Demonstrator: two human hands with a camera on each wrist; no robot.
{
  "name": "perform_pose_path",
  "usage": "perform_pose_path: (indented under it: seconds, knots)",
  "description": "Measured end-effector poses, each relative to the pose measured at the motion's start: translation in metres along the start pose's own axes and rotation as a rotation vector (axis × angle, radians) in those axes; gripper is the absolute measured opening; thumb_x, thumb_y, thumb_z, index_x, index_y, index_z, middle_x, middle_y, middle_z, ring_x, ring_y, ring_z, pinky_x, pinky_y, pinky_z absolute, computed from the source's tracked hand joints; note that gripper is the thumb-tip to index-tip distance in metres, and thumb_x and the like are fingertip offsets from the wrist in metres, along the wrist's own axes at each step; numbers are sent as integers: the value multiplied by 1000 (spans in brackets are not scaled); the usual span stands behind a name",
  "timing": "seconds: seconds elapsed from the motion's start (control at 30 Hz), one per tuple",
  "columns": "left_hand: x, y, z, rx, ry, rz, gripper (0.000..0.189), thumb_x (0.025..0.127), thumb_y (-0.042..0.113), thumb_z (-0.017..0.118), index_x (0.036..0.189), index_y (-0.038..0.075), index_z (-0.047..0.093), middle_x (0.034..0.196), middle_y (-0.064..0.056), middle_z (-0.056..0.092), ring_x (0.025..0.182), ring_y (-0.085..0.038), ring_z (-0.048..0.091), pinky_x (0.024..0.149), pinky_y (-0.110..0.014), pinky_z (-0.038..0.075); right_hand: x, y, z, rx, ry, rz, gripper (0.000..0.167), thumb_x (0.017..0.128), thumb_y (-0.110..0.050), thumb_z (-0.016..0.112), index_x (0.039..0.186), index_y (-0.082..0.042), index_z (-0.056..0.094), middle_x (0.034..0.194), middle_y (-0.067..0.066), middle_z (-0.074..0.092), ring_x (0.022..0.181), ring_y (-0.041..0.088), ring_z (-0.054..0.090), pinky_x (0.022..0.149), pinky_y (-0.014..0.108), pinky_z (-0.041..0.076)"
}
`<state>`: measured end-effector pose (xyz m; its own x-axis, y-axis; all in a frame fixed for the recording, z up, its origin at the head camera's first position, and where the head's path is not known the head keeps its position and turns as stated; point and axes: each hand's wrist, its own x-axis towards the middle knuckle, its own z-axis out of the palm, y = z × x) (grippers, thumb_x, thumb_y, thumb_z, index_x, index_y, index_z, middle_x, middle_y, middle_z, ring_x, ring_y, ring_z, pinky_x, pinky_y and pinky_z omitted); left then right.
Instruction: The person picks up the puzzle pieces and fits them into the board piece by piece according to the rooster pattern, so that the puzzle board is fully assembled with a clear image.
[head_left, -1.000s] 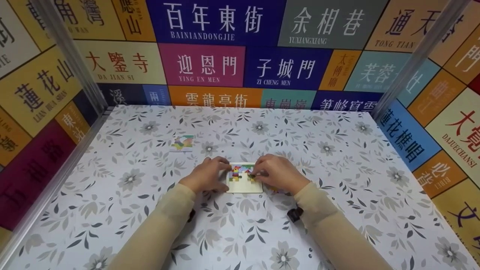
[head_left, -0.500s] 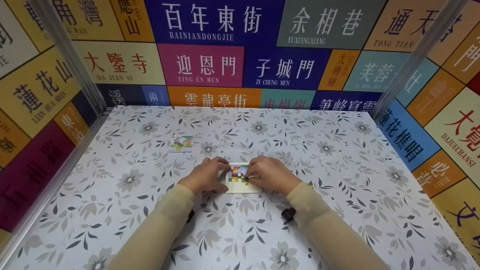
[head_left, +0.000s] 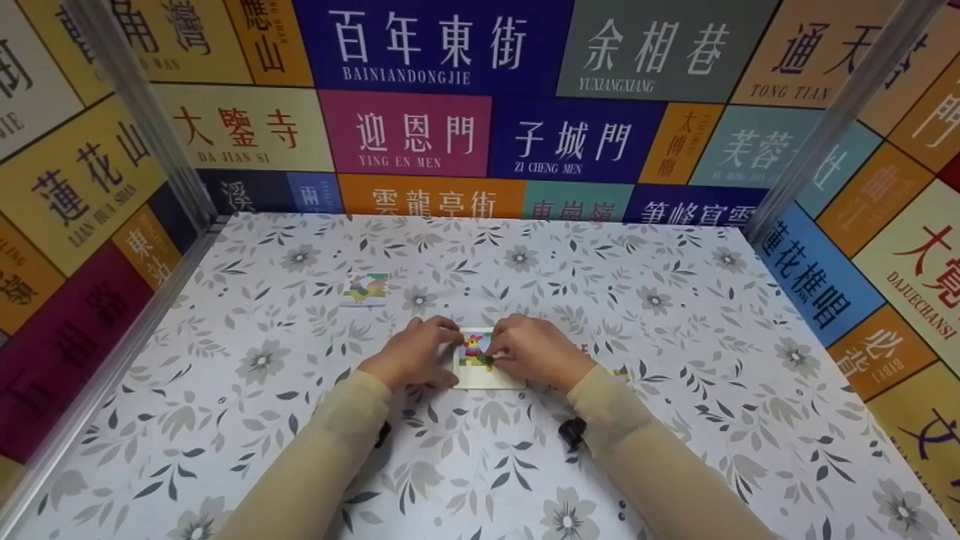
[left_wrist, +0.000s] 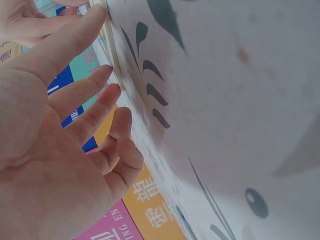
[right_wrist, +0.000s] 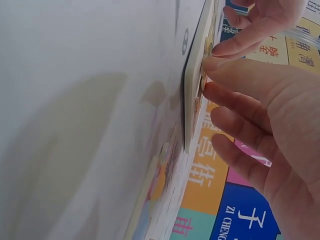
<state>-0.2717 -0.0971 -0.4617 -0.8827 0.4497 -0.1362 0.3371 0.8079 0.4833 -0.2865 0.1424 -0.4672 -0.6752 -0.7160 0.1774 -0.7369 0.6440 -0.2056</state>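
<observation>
A small cream puzzle board [head_left: 487, 380] lies on the table, its upper part filled with colourful pieces that show a red and yellow bird [head_left: 472, 347]. My left hand [head_left: 411, 354] holds the board's left side, thumb at the near corner and fingers at the far one. In the left wrist view the fingertips meet the board's edge. With thumb and forefinger, my right hand [head_left: 541, 351] pinches a puzzle piece [right_wrist: 203, 82] close over the board. Part of that piece, dark green and yellow, shows in the head view. The right hand hides the board's right side.
A small colourful picture square [head_left: 366, 289] lies farther back on the left. Loose puzzle pieces [head_left: 620, 373] rest beside the right forearm, partly hidden. The flowered tablecloth [head_left: 300, 465] reaches back to panels [head_left: 405, 131] with printed lettering.
My right hand has moved left over the board with the pinched piece, toward the bird picture. Loose pieces to its right have come into view. The left hand stays at the board's edge.
</observation>
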Motion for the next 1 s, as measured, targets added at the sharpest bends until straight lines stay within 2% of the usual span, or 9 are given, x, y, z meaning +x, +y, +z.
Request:
perform_pose_path:
  seconds: [0.27, 0.6, 0.8, 1.0]
  knots:
    - [0, 1, 0, -8, -13, -39, 62, 81, 27, 90, 138, 19, 67, 152, -2, 52, 138, -32, 45, 113, -49, 42, -1, 0, 0, 7, -15, 8, 12, 90, -15, 79, 100, -16, 84, 105, -2, 73, 96, 17, 66, 83, 34, 56]
    - [-1, 2, -1, -2, 1, 2, 61, 80, 26, 90, 136, 16, 68, 150, -5, 54, 135, -35, 47, 109, -51, 45, -4, 2, 1, 86, -9, 20, 12, 89, -14, 78, 100, -14, 84, 108, 0, 72, 100, 19, 65, 87, 37, 55]
    - [-1, 2, -1, 2, -12, -13, 61, 81, 27, 90, 138, 18, 68, 152, -5, 53, 137, -35, 46, 111, -50, 44, -8, 4, -2, 143, -31, 36, 16, 92, -16, 76, 106, -14, 83, 110, 1, 73, 104, 21, 65, 92, 40, 54]
    - [-1, 3, 0, -14, -24, -17, 60, 82, 25, 90, 137, 18, 68, 153, -5, 51, 140, -34, 44, 114, -51, 41, -22, 11, -8, 191, -38, 94, 17, 93, -18, 77, 108, -16, 82, 110, -1, 73, 104, 19, 66, 96, 40, 54]
